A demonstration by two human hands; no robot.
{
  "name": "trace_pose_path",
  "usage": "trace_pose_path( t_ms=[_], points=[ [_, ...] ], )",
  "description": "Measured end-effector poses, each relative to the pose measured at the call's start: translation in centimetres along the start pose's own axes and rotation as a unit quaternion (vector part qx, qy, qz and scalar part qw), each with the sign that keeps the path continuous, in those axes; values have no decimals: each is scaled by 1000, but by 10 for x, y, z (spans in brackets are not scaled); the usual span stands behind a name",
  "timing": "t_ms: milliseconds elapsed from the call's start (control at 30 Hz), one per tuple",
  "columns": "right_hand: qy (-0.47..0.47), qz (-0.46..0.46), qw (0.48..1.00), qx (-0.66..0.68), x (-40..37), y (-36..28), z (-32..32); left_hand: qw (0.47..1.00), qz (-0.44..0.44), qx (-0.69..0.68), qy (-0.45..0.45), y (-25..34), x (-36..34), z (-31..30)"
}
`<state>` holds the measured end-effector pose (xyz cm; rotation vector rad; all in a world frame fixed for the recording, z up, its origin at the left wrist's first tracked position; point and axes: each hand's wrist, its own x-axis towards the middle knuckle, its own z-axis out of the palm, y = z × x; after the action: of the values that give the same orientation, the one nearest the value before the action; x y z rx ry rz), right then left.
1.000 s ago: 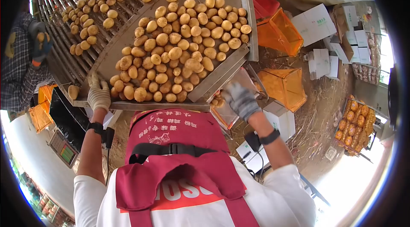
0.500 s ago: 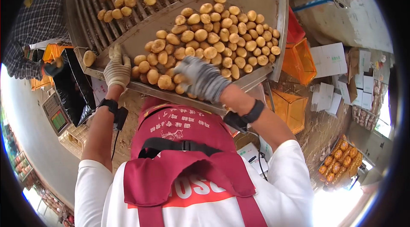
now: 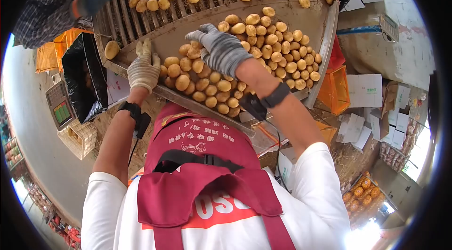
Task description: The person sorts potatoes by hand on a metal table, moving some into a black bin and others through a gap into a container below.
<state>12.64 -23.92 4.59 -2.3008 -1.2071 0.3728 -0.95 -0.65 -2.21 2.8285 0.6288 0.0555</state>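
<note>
A heap of potatoes covers much of the metal tray in front of me. My right hand, in a grey striped glove, lies over the heap's left part, fingers stretched out and thumb apart, touching or just above potatoes. My left hand, in a pale glove, rests at the tray's near left edge with its fingers apart and nothing in it. Some potatoes sit just right of it. A lone potato lies in the tray's left corner.
Beyond the tray, a slatted rack bears more potatoes. Another person's gloved hand reaches over its left side. A black-lined container and a scale stand left. Orange crates and white boxes stand right.
My right hand has moved up and away from me over the potatoes, and its fingers now point left. The other person's hand has risen toward the rack. The whole view has shifted slightly.
</note>
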Motion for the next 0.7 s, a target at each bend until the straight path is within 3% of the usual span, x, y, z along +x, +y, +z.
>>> trace_pose_path(
  t_ms=[100, 133, 167, 267, 333, 367, 433, 567, 600, 633, 700],
  points=[
    [-72, 54, 989, -117, 18, 9, 42, 999, -17, 19, -22, 6, 0, -8],
    [-148, 12, 971, -188, 22, -11, 27, 997, -37, 22, -61, 10, 2, -15],
    [-148, 12, 971, -187, 21, -15, 29, 993, -57, 24, -99, 13, 2, -19],
    [-112, 30, 982, -151, 16, -10, 36, 992, -64, 27, -107, 18, 3, -23],
    [49, -28, 995, -85, 5, 8, 42, 994, -49, 34, -88, 12, 4, -16],
    [49, -28, 995, -83, 1, 20, 39, 996, -38, 38, -74, 7, 1, -12],
    [43, 27, 978, 203, -10, 36, 20, 996, -27, 40, -71, 8, -3, -14],
    [116, 113, 962, 221, -50, 26, 20, 994, -24, 48, -91, 14, 1, -20],
    [72, 150, 965, 202, -52, 13, 10, 995, -12, 50, -86, 16, 4, -23],
    [85, 154, 963, 202, -54, 4, 11, 989, -31, 62, -127, 20, 6, -26],
    [42, 121, 988, 85, -48, -17, 18, 982, -38, 78, -166, 20, 5, -27]
  ],
)
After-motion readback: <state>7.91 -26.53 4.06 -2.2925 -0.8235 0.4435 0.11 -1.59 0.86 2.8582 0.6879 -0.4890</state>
